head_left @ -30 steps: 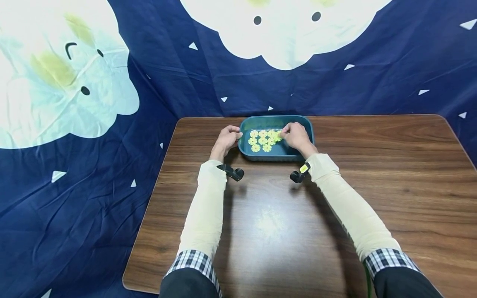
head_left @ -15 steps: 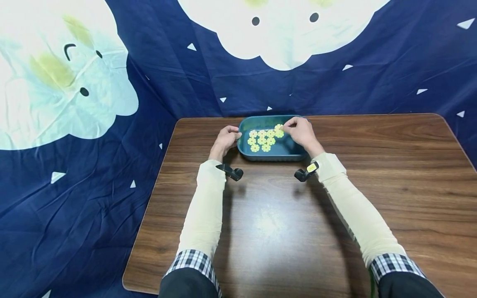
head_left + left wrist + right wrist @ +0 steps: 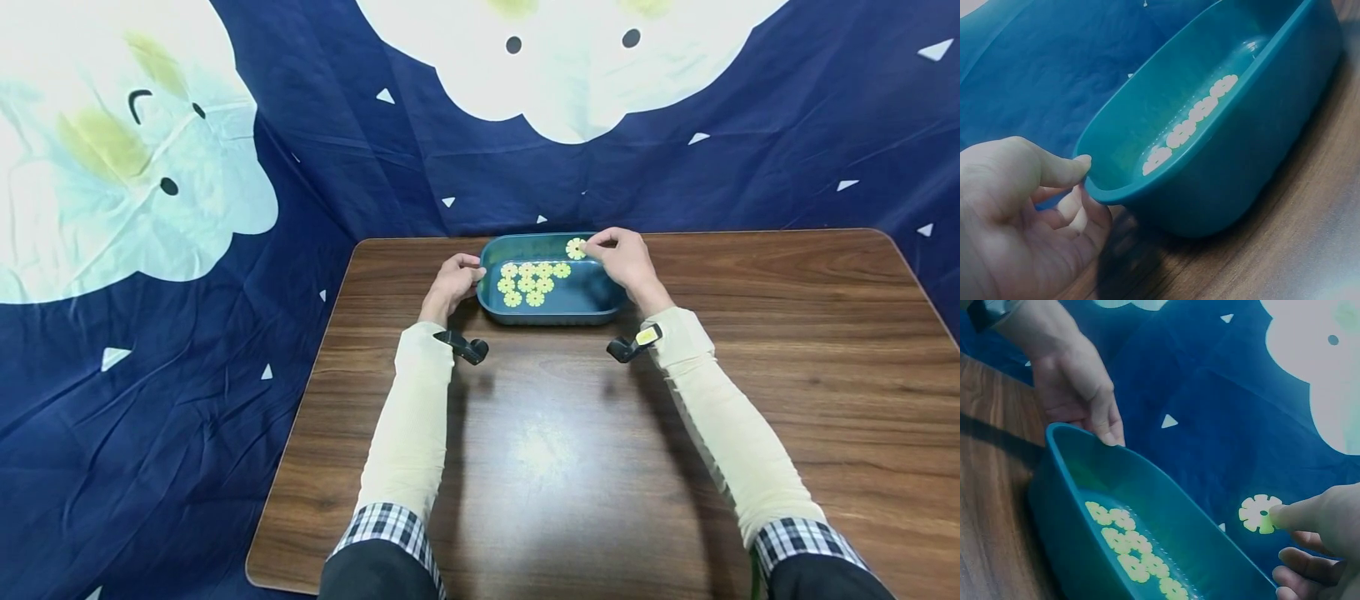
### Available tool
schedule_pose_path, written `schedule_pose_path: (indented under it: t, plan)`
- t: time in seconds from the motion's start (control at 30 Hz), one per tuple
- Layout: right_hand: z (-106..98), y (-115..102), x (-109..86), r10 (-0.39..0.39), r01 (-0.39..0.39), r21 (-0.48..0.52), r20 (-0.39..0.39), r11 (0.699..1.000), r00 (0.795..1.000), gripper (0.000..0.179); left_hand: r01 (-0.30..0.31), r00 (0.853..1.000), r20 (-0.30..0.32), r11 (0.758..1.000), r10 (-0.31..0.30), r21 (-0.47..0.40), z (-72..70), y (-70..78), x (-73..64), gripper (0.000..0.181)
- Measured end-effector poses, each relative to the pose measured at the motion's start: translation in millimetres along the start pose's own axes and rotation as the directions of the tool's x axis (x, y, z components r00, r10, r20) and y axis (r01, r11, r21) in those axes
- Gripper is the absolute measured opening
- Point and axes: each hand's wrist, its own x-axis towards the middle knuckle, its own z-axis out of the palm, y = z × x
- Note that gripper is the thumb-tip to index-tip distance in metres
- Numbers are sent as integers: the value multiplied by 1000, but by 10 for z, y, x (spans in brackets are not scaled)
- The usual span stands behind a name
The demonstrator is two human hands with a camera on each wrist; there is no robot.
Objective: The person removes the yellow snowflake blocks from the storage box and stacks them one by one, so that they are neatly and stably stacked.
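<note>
A teal oval basin (image 3: 588,293) stands at the table's back edge. Several yellow flower-shaped discs (image 3: 527,284) lie flat in rows on its floor, mostly toward the left. At the basin's left end my left hand (image 3: 448,285) pinches the rim; thumb on top and fingers below appear in the left wrist view (image 3: 1029,206). My right hand (image 3: 628,262) pinches one yellow flower-shaped disc (image 3: 1260,514) by its edge. That disc is held upright above the basin's back right rim, its face with the centre hole showing in the right wrist view.
The brown wooden table (image 3: 787,350) extends in front of the basin and to both sides. A dark blue cloth (image 3: 465,175) with white clouds and triangles hangs right behind the back edge. Each wrist wears a small black camera mount (image 3: 472,350).
My right hand has risen from the basin floor and moved right and back, carrying one disc away from the rows. The left hand has stayed on the rim.
</note>
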Motion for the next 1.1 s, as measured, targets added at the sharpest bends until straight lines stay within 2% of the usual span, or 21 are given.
schedule_pose_path:
  t: [0.3, 0.73, 1.1]
  plan:
    - [-136, 55, -10, 41, -37, 65, -59, 997, 997, 31, 3, 1000, 3, 1000, -3, 0, 1, -3, 6, 27]
    - [-334, 303, 24, 32, -14, 113, -162, 994, 986, 29, -7, 1000, -3, 1000, 7, 7, 14, -28, 18, 28]
    - [-479, 529, 46, 108, -86, 122, -189, 989, 976, 26, -9, 1000, 8, 1000, 9, -6, -6, -15, 7, 28]
